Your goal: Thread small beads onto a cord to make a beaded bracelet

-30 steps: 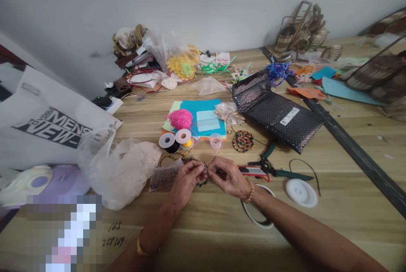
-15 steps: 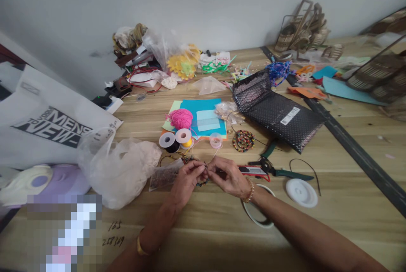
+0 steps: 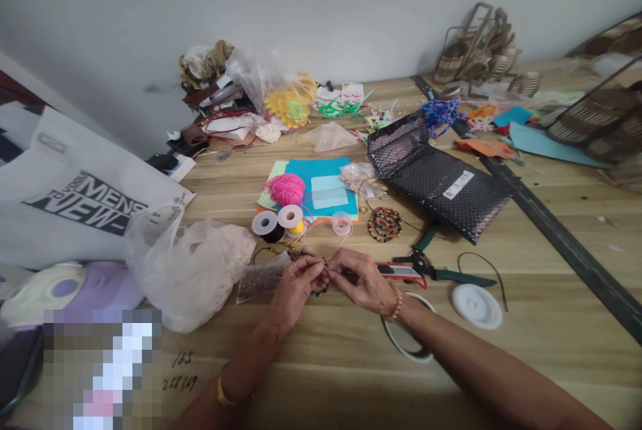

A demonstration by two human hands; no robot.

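Observation:
My left hand [image 3: 297, 284] is closed in a pinch on a string of small multicoloured beads [image 3: 319, 291]. Part of that string loops out behind the fingertips and part hangs beneath them. Meeting it from the right, my right hand [image 3: 362, 279] pinches at the same spot, fingertips almost touching the left ones. The exact bit held there is too small to make out. A clear packet of dark beads [image 3: 261, 279] lies against the left hand. Beside the right hand is a red box cutter [image 3: 401, 271], partly covered by it.
Spools of black thread [image 3: 268, 226] and yellow thread [image 3: 291, 217], pink yarn [image 3: 285, 189] and a coiled bead strand [image 3: 385, 224] lie beyond the hands. Green-handled pruning shears [image 3: 426, 263], a white spool disc [image 3: 477, 305] and a tape roll [image 3: 408, 350] are rightward. A plastic bag [image 3: 188, 269] stands left.
Both hands stay in place, still pinched together at the bead string, with only tiny finger movement. The view has shifted very slightly.

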